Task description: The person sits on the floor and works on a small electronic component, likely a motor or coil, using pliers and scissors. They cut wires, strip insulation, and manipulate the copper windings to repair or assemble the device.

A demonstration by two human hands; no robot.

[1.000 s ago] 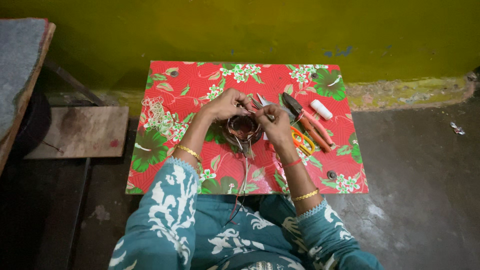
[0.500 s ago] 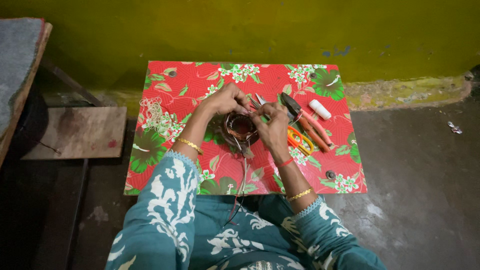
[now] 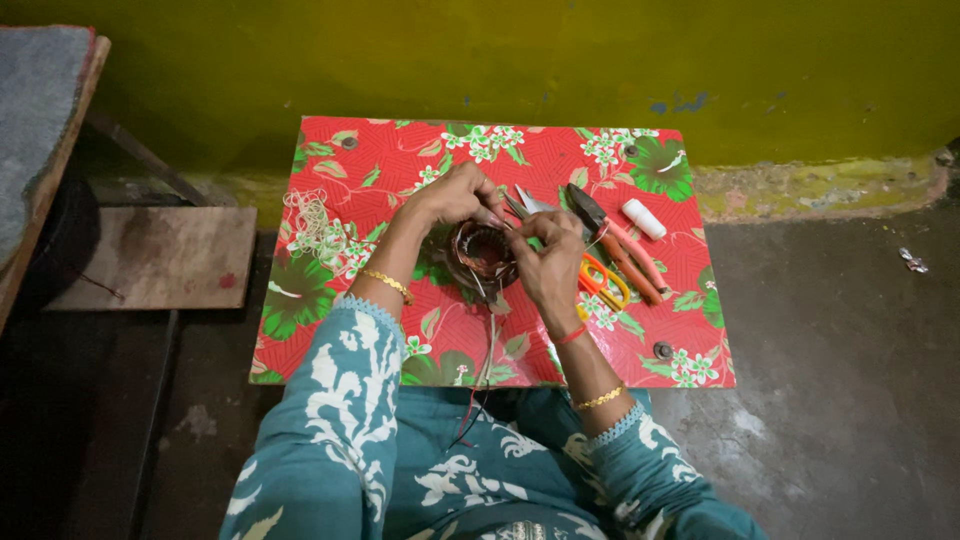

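A ring-shaped coil of copper wire (image 3: 482, 255) is held just above the middle of the red flowered surface (image 3: 400, 165), and a winding or lacing step is judged to be in hand. The left hand (image 3: 455, 197) is curled over the coil from eleven o'clock, its fingers clamped on the rim; the right hand (image 3: 548, 262) is set at three o'clock, fingers pinched together on the coil's edge or a strand, which cannot be told. Loose leads hang from the coil toward six o'clock. A steady grip and small turns of the ring are judged to be needed next. Pliers (image 3: 610, 238) and yellow-handled scissors (image 3: 600, 282) lie close at three o'clock, crowding that side; more room is left at nine o'clock, short of a loose wire bundle (image 3: 306, 212).
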